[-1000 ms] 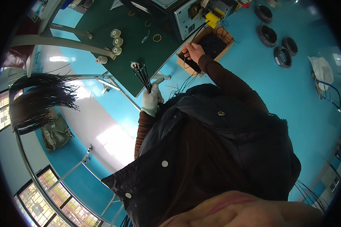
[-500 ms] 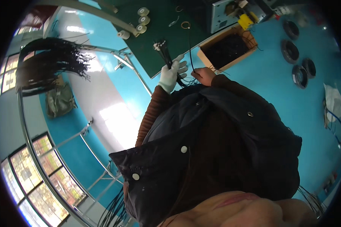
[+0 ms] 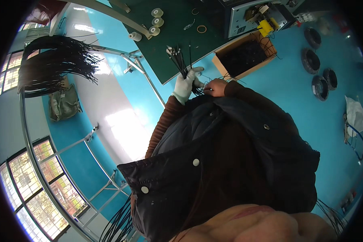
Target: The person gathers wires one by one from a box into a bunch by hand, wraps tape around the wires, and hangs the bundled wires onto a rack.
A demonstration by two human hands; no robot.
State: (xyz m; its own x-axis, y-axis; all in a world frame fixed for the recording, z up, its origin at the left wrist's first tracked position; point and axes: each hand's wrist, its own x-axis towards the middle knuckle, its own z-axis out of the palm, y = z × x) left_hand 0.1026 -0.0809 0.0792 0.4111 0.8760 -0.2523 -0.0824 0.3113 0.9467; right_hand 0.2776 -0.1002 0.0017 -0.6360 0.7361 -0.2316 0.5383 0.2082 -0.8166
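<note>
I take the cardboard box (image 3: 218, 67) as my landmark. To the left of it, I see the left hand (image 3: 185, 85), in a white glove, with its fingers clamped around the bundle of black cables (image 3: 179, 61). The cables fan out at the top; one stands a little apart, on the side toward the box. Their lower part comes out beneath the glove, near the right hand (image 3: 216, 87).

This right hand is bare and is near the box, on its lower-left side. Its fingers are bent inward, but I cannot tell whether they are closed on a cable. The green counter (image 3: 157, 56) is left of the box and carries small spools (image 3: 157, 21). A machine with a yellow part (image 3: 265, 28) is just above the box; black coils (image 3: 310, 61) lie on the floor to its right.
</note>
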